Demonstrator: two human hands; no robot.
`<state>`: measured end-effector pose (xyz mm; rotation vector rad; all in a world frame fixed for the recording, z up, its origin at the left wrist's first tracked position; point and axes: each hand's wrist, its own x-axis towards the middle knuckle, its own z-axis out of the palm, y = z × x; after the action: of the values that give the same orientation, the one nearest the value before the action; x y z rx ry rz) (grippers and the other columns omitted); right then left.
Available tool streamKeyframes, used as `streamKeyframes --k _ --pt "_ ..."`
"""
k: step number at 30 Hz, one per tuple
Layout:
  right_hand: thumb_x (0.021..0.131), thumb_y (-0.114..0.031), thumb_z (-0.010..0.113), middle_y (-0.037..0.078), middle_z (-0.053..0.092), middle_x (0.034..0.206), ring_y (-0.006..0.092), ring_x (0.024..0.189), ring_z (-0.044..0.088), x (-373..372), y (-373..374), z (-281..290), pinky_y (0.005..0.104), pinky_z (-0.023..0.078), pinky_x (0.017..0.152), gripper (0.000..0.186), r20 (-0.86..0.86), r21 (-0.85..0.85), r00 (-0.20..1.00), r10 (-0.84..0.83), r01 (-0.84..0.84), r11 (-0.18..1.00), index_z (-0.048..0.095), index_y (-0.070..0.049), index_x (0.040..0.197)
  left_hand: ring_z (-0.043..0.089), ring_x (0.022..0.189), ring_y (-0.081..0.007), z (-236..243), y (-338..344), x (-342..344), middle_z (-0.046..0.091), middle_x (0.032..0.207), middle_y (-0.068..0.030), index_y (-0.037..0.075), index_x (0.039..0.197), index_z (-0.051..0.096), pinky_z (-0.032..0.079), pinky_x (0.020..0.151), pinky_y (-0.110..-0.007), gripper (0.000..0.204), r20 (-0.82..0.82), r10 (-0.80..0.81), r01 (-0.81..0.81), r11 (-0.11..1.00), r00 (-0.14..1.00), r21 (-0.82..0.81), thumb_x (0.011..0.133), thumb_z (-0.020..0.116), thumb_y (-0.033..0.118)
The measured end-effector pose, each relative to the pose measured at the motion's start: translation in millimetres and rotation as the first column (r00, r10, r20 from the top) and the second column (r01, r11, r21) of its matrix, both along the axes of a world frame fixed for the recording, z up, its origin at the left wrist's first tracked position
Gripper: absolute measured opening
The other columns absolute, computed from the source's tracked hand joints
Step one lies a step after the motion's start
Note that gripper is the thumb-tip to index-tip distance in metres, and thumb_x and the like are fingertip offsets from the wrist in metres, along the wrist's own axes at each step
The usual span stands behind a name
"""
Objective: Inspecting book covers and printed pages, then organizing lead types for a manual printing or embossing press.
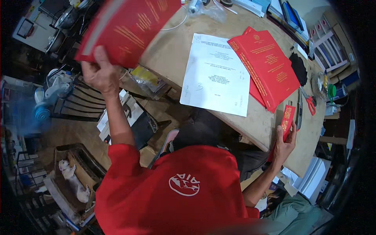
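Observation:
My left hand (102,78) is raised at the upper left, closed on the lower edge of a large red cover (135,33) with gold lettering and a pale grey band. At the table's right side, my right hand (284,147) grips a narrow red strip (288,117) with gold lettering. Between the hands, a printed white sheet (213,74) lies flat with some handwriting. A thick red hardback book (270,64) rests beside it, on top of another red cover or book (255,92). Just beyond my right hand are a slim black tool (299,111) and red-handled scissors (311,105).
A black cloth (299,68) and a green-capped container (331,91) stand near the table's (168,56) right edge. Papers and folders (290,19) are stacked at the back right. Leftward are a slatted chair (82,102), a blue-white fan (42,107) and a white animal (74,180) in a box.

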<state>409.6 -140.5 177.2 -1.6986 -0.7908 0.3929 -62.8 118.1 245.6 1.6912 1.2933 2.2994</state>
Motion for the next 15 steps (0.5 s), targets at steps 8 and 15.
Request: streamKeyframes --k 8,15 --pt "0.095 -0.004 0.073 0.01 0.062 0.129 0.0148 0.113 0.059 0 1 -2 0.0283 0.046 0.099 0.056 0.026 0.04 1.0 -0.013 0.012 0.999 0.049 0.003 0.145 0.068 0.103 -0.0184 -23 -8 65 0.066 0.123 -0.0117 0.0 0.136 0.051 0.057 0.09 -0.035 0.044 0.691 -0.37 0.591 0.8 0.621 -0.102 0.109 0.05 0.035" --pt "0.094 -0.001 0.072 0.01 0.062 0.129 0.0147 0.112 0.06 2 -2 -2 0.0284 0.047 0.099 0.056 -0.021 -0.017 1.0 -0.001 0.0 1.0 0.048 0.004 0.145 0.07 0.096 -0.0145 -44 -7 89 0.071 0.115 -0.0081 0.0 0.134 0.055 0.059 0.085 -0.031 0.038 0.71 -0.501 0.806 0.571 0.495 -0.159 0.109 0.053 0.03"
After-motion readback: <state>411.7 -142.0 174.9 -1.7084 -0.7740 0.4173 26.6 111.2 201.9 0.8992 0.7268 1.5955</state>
